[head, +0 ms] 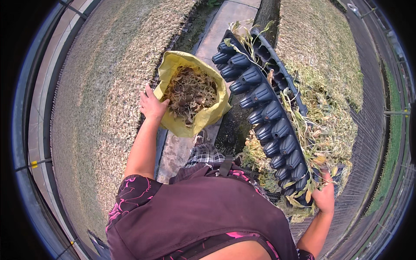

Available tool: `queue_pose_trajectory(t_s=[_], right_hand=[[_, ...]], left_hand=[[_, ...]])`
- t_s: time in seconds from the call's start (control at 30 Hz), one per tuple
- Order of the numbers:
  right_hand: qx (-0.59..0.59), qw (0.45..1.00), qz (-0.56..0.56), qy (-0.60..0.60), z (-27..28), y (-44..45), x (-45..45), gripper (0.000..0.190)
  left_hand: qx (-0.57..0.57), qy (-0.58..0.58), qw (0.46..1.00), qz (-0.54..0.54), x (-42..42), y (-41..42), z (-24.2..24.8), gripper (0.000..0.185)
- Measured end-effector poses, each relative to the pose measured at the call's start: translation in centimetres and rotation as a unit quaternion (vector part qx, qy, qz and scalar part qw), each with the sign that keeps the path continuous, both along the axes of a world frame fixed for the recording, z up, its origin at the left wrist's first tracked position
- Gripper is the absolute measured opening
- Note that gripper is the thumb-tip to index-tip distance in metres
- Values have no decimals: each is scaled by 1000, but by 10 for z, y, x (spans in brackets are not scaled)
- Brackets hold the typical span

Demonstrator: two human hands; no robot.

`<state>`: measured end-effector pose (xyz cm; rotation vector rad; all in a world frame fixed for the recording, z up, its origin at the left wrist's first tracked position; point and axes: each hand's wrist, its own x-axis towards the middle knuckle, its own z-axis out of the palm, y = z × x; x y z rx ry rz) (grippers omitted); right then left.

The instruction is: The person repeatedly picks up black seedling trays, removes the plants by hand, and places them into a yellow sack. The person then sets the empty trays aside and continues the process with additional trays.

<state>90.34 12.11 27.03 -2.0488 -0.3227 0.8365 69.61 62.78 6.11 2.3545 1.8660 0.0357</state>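
A yellow woven sack (172,125) stands with its mouth wide, filled with dry plant remains and clods (191,94). My left hand (154,104) is at the sack's left rim, fingers spread and thumb against the material. On the right, a black plastic seedling tray (273,112) is tipped on its edge, the undersides of its cells facing the sack. My right hand (324,196) grips the near end of this tray, its fingers partly hidden by wilted seedlings (304,122). Those limp stems hang along the tray's upper side.
Behind the held tray lies another black tray (284,70) with open cells. Beds of dried seedlings flank me on the left (126,84) and right (312,42). A concrete walkway (224,24) runs between them. Metal bench rails (53,78) edge the left side.
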Motion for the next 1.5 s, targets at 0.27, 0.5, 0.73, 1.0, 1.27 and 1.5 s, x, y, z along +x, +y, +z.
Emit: queue_pose_trajectory(t_s=[0.27, 0.5, 0.73, 1.0, 1.27, 1.5], right_hand=[[-113, 942, 308, -71, 20, 159, 41, 63], [-304, 857, 395, -132, 47, 261, 53, 59], [-389, 714, 520, -262, 42, 388, 21, 57], [-388, 634, 578, -337, 67, 435, 4, 47], [-380, 605, 610, -341, 55, 452, -7, 51], [-187, 747, 576, -276, 78, 438, 7, 66]], left_hand=[[-172, -514, 838, 57, -32, 106, -32, 21], [-206, -457, 865, -9, -40, 100, -14, 27], [-108, -349, 930, -47, -32, 105, -7, 38], [63, 129, 970, -195, 17, 135, 30, 60], [-59, -315, 811, -489, 39, 22, 110, 97], [-2, -445, 795, -412, 50, 8, 59, 77]])
